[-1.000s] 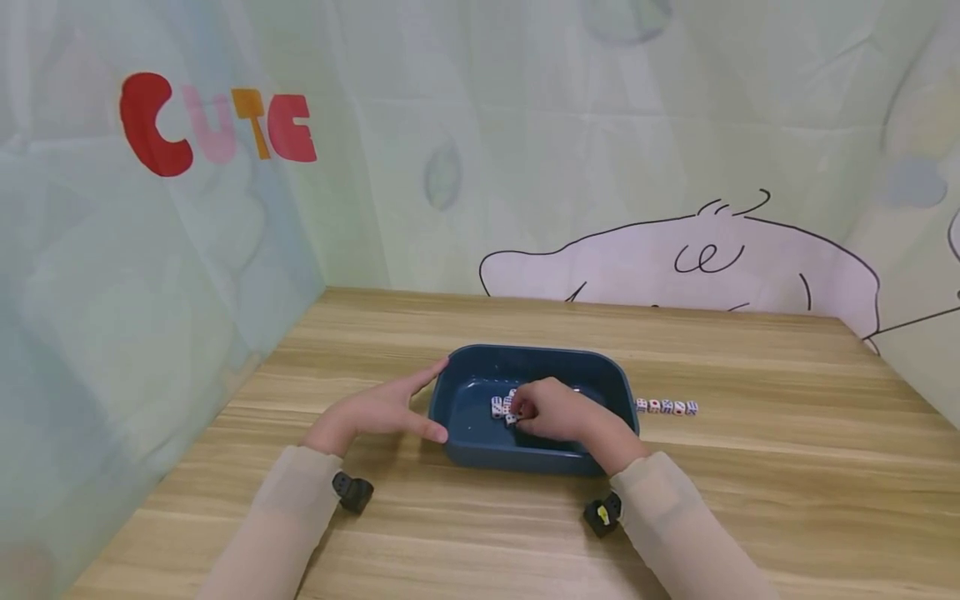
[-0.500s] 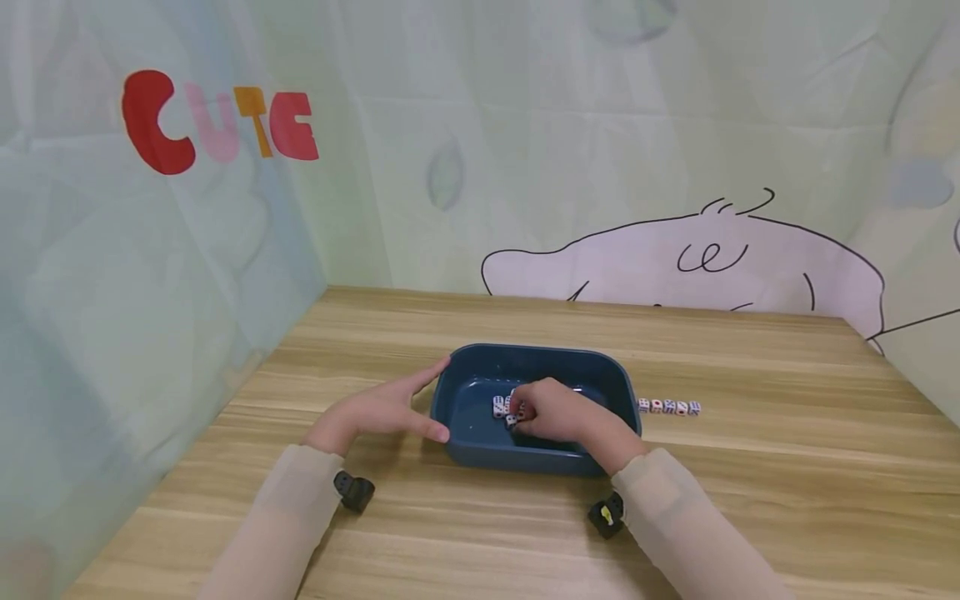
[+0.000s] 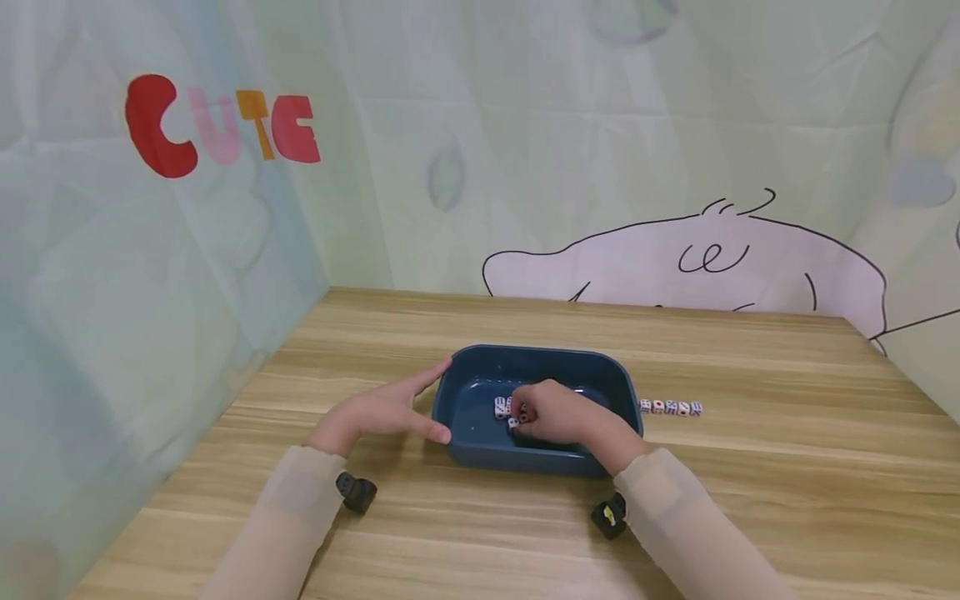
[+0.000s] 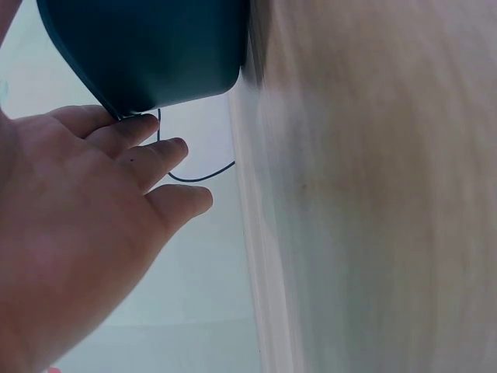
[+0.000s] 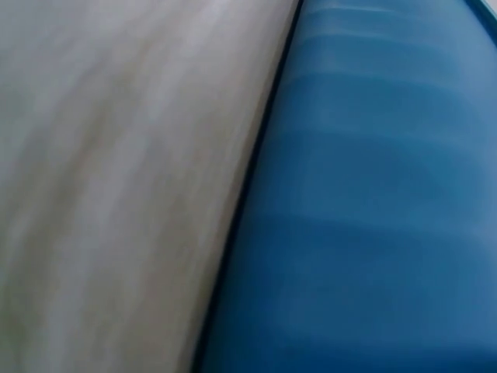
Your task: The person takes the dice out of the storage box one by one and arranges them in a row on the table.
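A dark blue rectangular tray [image 3: 525,462] stands on the wooden table. My left hand [image 3: 386,408] spans its left end, with straight fingers and thumb touching the rim. In the left wrist view the left hand [image 4: 93,186] has its extended fingers against the tray [image 4: 155,54]. My right hand [image 3: 558,412] reaches inside the tray with curled fingers and pinches a small white die [image 3: 513,423] near the fingertips. More white dice [image 3: 500,407] lie beside those fingers, partly hidden by the hand. The right wrist view shows only the tray's outer wall [image 5: 373,186] and the table.
A row of several dice [image 3: 671,407] lies on the wooden table [image 3: 465,533] just right of the tray. Behind stands a printed cloth backdrop [image 3: 420,108], and another cloth side borders the table on the left.
My right fingers have shifted slightly among the dice, and the die at the fingertips has turned a little. The left hand and the tray stay in place.
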Demonstrator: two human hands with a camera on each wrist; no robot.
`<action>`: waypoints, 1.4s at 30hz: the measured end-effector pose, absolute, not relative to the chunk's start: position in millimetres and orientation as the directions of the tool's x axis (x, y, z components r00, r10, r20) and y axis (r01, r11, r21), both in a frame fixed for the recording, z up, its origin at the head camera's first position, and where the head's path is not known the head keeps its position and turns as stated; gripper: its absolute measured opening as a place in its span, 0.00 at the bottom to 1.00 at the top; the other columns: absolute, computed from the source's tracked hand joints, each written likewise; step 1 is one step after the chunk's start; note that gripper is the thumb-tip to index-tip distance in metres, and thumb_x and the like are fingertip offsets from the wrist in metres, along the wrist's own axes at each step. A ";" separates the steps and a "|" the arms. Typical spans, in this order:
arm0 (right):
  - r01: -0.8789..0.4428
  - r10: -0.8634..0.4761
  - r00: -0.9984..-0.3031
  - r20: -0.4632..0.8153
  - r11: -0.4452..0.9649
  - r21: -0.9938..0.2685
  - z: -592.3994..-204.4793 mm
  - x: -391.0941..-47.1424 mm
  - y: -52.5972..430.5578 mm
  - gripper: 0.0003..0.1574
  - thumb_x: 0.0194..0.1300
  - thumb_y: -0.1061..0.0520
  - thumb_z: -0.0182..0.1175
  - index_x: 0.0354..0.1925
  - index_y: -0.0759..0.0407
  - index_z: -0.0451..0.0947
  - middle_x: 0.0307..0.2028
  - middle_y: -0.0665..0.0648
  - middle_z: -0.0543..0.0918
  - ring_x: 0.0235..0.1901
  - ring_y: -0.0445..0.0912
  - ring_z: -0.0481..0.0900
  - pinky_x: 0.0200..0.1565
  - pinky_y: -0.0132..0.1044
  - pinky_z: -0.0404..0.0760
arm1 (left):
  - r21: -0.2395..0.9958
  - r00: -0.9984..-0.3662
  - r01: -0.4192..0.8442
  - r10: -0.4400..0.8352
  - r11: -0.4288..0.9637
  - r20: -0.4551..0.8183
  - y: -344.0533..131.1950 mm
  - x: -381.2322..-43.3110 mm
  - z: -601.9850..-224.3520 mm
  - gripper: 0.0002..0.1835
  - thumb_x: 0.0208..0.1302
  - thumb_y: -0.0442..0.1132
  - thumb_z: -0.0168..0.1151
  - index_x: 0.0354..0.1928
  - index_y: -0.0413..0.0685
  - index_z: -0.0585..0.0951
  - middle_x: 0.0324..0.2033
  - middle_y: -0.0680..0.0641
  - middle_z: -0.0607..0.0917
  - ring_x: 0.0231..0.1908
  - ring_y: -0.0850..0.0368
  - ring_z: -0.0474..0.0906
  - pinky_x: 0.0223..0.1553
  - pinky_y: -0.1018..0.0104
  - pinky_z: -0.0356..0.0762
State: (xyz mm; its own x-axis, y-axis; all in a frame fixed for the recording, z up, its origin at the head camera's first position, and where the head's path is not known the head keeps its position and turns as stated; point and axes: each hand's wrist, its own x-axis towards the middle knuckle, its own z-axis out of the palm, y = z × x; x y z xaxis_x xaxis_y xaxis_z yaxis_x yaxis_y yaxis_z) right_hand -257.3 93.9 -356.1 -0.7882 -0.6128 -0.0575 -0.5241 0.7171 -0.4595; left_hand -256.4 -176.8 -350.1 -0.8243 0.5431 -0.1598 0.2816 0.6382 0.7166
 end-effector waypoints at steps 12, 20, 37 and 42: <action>-0.474 -0.541 -0.837 0.086 0.635 -0.610 -351.8 -257.4 103.7 0.05 0.59 0.61 0.65 0.35 0.59 0.79 0.28 0.50 0.80 0.30 0.42 0.75 0.35 0.34 0.78 | 0.717 -0.829 0.283 0.538 0.637 -0.151 -177.2 -254.5 -350.8 0.61 0.48 0.56 0.74 0.77 0.53 0.45 0.75 0.44 0.49 0.74 0.43 0.44 0.70 0.40 0.47; -0.418 -0.484 -0.872 0.077 0.653 -0.632 -347.6 -256.8 117.0 0.06 0.60 0.60 0.66 0.35 0.59 0.79 0.29 0.51 0.81 0.30 0.43 0.76 0.34 0.35 0.78 | 0.729 -0.820 0.282 0.551 0.624 -0.155 -174.2 -258.2 -353.8 0.61 0.48 0.55 0.74 0.77 0.52 0.44 0.76 0.44 0.48 0.74 0.42 0.43 0.70 0.40 0.47; -0.330 -0.300 -0.939 0.167 0.650 -0.684 -300.2 -253.4 210.6 0.10 0.62 0.60 0.64 0.40 0.66 0.77 0.34 0.58 0.81 0.34 0.46 0.77 0.38 0.32 0.79 | 0.717 -0.822 0.282 0.546 0.637 -0.161 -178.6 -259.1 -349.3 0.62 0.48 0.56 0.74 0.77 0.52 0.44 0.75 0.42 0.48 0.74 0.41 0.43 0.69 0.38 0.46; -0.298 -0.271 -0.951 0.151 0.664 -0.686 -298.3 -250.6 235.4 0.12 0.64 0.59 0.63 0.41 0.67 0.75 0.35 0.57 0.81 0.35 0.44 0.77 0.38 0.30 0.78 | 0.718 -0.818 0.290 0.554 0.633 -0.157 -178.3 -259.3 -351.5 0.62 0.48 0.56 0.74 0.77 0.52 0.43 0.75 0.42 0.48 0.74 0.41 0.43 0.69 0.38 0.46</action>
State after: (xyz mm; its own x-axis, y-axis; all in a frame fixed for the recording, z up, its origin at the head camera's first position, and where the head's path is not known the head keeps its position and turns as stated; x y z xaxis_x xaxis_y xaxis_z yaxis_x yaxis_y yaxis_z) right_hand -250.6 235.4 -298.3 -0.9506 -0.2712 0.1510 -0.2982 0.6635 -0.6862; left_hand -259.3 -178.3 -351.5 -0.8176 0.5539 -0.1572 0.2904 0.6325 0.7180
